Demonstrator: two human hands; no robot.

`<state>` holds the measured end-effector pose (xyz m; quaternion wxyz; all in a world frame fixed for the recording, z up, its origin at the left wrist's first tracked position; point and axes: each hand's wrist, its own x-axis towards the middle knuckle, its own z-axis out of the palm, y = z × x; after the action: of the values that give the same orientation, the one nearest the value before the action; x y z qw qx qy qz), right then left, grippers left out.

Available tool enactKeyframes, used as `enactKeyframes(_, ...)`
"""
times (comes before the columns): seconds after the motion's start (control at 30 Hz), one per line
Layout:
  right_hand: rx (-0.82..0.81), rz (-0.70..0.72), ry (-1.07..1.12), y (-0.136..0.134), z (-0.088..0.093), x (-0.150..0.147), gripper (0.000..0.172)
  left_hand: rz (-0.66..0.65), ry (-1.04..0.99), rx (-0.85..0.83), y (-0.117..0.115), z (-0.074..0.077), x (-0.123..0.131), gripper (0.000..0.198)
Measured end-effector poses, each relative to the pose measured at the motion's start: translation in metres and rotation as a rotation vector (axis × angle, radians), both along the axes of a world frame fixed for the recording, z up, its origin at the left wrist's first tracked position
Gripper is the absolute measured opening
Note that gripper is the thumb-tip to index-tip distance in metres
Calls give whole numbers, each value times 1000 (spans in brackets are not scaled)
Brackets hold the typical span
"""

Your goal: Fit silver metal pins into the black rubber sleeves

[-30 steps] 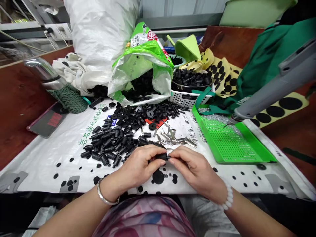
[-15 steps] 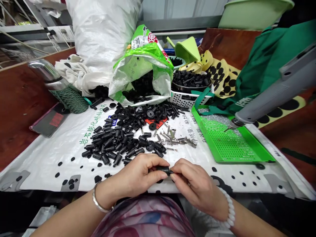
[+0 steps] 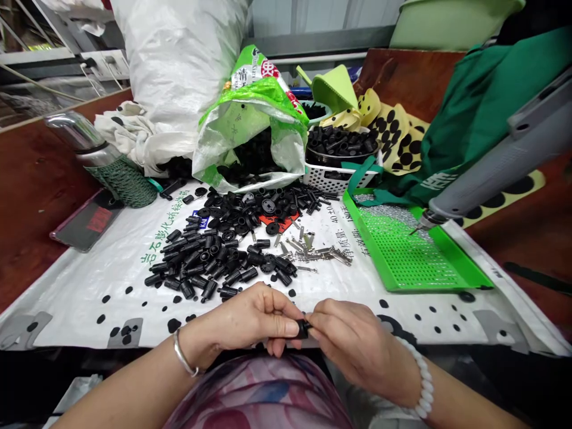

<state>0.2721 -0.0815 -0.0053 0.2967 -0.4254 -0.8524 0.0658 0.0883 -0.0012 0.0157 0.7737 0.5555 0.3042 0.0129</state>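
My left hand (image 3: 257,319) is closed around a small black plastic cylinder (image 3: 302,329), thumb on top, close to the table's front edge. My right hand (image 3: 351,339) pinches the cylinder's right end, where a thin dark tip shows; whether that tip is a separate piece is hidden by the fingers. Beyond the hands lies a heap of similar black cylinders (image 3: 196,262). Black round caps (image 3: 241,217) are piled behind it. Flat metal strips (image 3: 308,247) are scattered to the right of the heap.
A green perforated tray (image 3: 429,262) of tiny metal pieces stands at right, under a grey electric screwdriver (image 3: 482,161). At the back are an open green-white bag (image 3: 250,113) and a white basket (image 3: 342,176) with black parts. A flask (image 3: 105,161) and phone (image 3: 87,220) lie left.
The left thumb has shifted onto the top of the cylinder, and its fingers now curl beneath. Both hands have come slightly nearer to me. The view has shifted a little.
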Motion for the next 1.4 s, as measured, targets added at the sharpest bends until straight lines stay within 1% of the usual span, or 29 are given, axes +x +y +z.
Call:
enactKeyframes(0.07,-5,-17,12,1,-1,1,19,34,-7,86,-2,1,1,32)
enactKeyframes(0.1,-17,-24,25,1,-2,1,18,52,1,167,-4,2,2,31)
enactKeyframes(0.13,-32,-32,42,1,-3,1,17,61,12,279,-6,3,3,29)
enactKeyframes(0.23,-72,-59,99,1,-7,1,14,44,41,709,-10,4,4,24)
enactKeyframes(0.3,-92,-76,150,0,-10,2,13,20,41,939,-13,4,4,24)
enactKeyframes(0.37,-119,-84,219,-1,-13,2,13,0,37,1058,-14,0,4,25)
enactKeyframes(0.43,-162,-98,277,-1,-16,2,13,-22,32,1123,-13,-4,5,25)
enactKeyframes(0.57,-280,-180,315,2,-21,3,13,-40,40,1164,-6,-13,10,24)
enactKeyframes(0.67,-344,-243,338,7,-19,7,11,1,44,1160,2,-17,17,24)
enactKeyframes(0.73,-344,-293,363,11,-16,13,17,33,51,1212,6,-19,22,25)
enactKeyframes(0.8,-314,-342,387,14,-12,20,21,41,53,1308,9,-21,27,26)
enactKeyframes(0.87,-273,-373,394,16,-9,27,20,42,27,1388,11,-22,33,26)
enactKeyframes(0.93,-247,-389,386,17,-7,32,19,54,-11,1405,12,-21,37,26)
enactKeyframes(1.07,-243,-354,385,14,-7,35,19,106,-52,1302,11,-19,39,26)
enactKeyframes(1.2,-250,-289,414,12,-12,32,20,118,-67,1218,10,-16,35,27)
enactKeyframes(1.27,-242,-275,464,12,-14,28,20,139,-108,1164,8,-14,34,26)
enactKeyframes(1.33,-244,-279,547,11,-15,23,22,196,-168,1081,7,-12,34,24)
enactKeyframes(1.4,-277,-274,663,11,-16,15,24,266,-223,1041,5,-11,34,23)
